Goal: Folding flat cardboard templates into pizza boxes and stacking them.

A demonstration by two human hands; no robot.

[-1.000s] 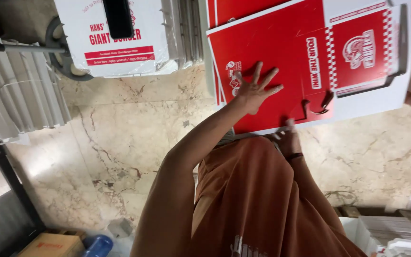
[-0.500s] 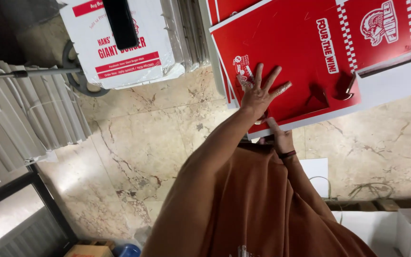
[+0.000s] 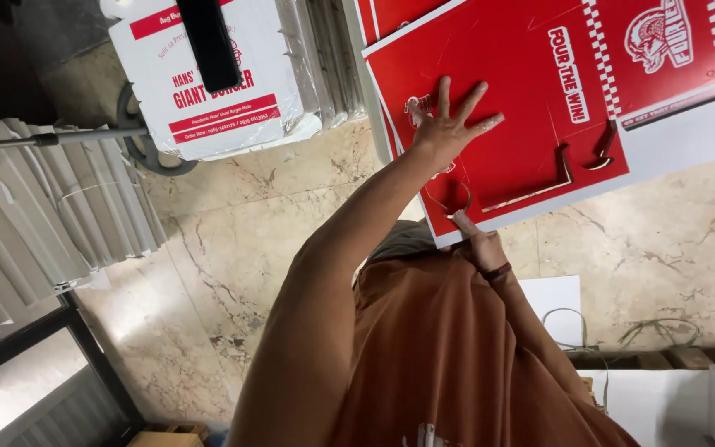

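Note:
A flat red printed carton blank (image 3: 531, 108) with die-cut slots lies over other red blanks at the upper right. My left hand (image 3: 448, 124) rests flat on its middle, fingers spread apart, holding nothing. My right hand (image 3: 477, 242), with a dark band at the wrist, grips the blank's near edge from below. My brown sleeves and garment (image 3: 432, 348) fill the lower centre and hide what lies beneath them.
A white printed carton (image 3: 233, 99) with a black object on it sits at the upper left. Bundles of flat pale cardboard (image 3: 68, 207) line the left, beside a fan stand (image 3: 59, 139). Marble floor (image 3: 233, 248), white boxes (image 3: 672, 406) and a cable (image 3: 647, 331) lie around.
The view has shifted, so the red blank now sits higher and further right. My left hand stays spread on it and my right hand stays at its near edge.

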